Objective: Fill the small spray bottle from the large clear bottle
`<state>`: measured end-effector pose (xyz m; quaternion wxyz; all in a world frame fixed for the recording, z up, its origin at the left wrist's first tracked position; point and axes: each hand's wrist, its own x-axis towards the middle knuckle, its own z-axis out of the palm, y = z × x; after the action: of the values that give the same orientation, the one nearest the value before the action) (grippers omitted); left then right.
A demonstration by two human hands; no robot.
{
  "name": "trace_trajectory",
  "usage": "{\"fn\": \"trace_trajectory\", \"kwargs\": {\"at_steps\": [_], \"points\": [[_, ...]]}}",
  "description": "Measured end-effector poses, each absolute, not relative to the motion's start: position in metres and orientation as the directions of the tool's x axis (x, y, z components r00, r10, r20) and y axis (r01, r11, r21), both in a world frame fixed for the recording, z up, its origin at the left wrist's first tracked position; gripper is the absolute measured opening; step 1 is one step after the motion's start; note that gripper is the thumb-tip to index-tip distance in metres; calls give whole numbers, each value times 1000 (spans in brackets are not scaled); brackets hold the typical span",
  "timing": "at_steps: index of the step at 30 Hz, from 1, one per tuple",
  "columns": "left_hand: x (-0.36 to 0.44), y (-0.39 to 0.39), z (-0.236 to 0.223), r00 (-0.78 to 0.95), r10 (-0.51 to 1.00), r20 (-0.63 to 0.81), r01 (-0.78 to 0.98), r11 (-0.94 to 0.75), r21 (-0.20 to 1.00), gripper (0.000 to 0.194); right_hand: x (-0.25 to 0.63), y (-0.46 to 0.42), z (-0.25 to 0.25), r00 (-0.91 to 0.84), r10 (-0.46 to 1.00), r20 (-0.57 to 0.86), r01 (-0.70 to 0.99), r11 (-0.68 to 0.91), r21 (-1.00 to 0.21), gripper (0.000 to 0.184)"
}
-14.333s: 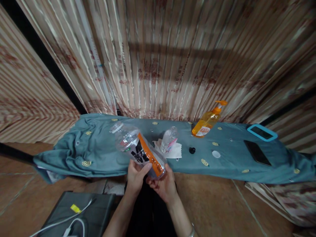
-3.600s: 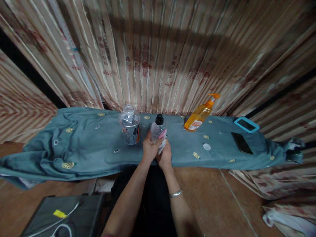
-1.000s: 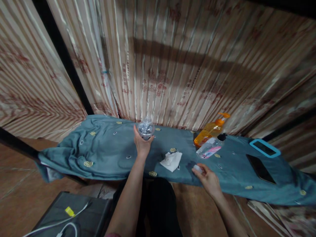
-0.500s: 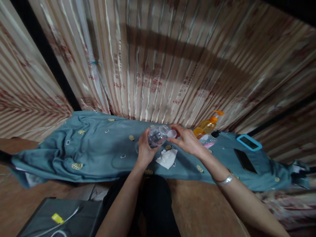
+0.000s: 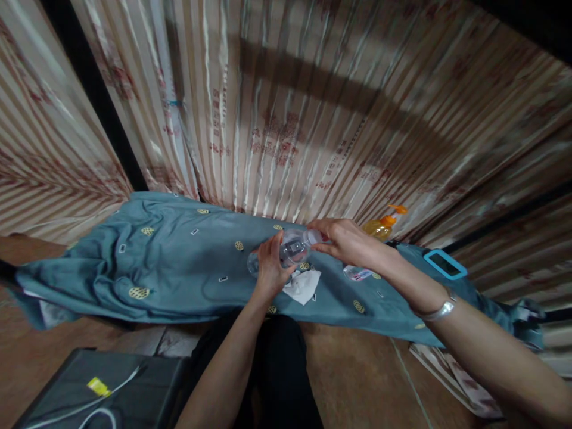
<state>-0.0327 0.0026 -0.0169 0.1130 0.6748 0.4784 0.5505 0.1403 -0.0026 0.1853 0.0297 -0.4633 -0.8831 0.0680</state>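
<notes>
A clear plastic bottle (image 5: 294, 249) is tilted over the cloth, its mouth to the right. My left hand (image 5: 270, 268) is closed around its body. At the mouth, my right hand (image 5: 343, 238) grips a whitish cap (image 5: 314, 237), which sits against the neck; whether it is threaded on I cannot tell. Below the bottle lies a crumpled white tissue (image 5: 304, 287). Another clear container (image 5: 356, 273) lies partly hidden beneath my right forearm.
Blue-green cloth (image 5: 187, 262) with pineapple prints covers the narrow surface. Behind my right hand stands an orange pump bottle (image 5: 379, 228); a blue-framed object (image 5: 445, 264) lies farther right. A striped curtain (image 5: 286, 119) hangs behind. Lower left, a dark box (image 5: 147, 393) bears a white cable.
My right hand has brought the cap from beside the bottle's mouth onto it and turned over the top. The bottle has tipped further right. My right forearm now covers the black phone.
</notes>
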Motion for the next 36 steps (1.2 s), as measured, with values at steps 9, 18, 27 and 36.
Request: {"fn": "trace_trajectory", "kwargs": {"at_steps": [9,18,27,36], "points": [[-29,1,-18,-53,776,629,557,-499,663,94,130,3,187,-437,887,-148,899,437,-32,33],[-29,2,-15,-72,780,622,532,-497,685,92,128,0,191,-403,907,-119,915,400,-50,41],[-31,4,-15,-95,799,593,481,-485,730,91,126,10,180,-388,918,-81,917,376,-133,34],[-49,5,-7,-209,842,497,373,-401,837,93,132,-19,99,-232,972,-29,894,201,-401,39]]}}
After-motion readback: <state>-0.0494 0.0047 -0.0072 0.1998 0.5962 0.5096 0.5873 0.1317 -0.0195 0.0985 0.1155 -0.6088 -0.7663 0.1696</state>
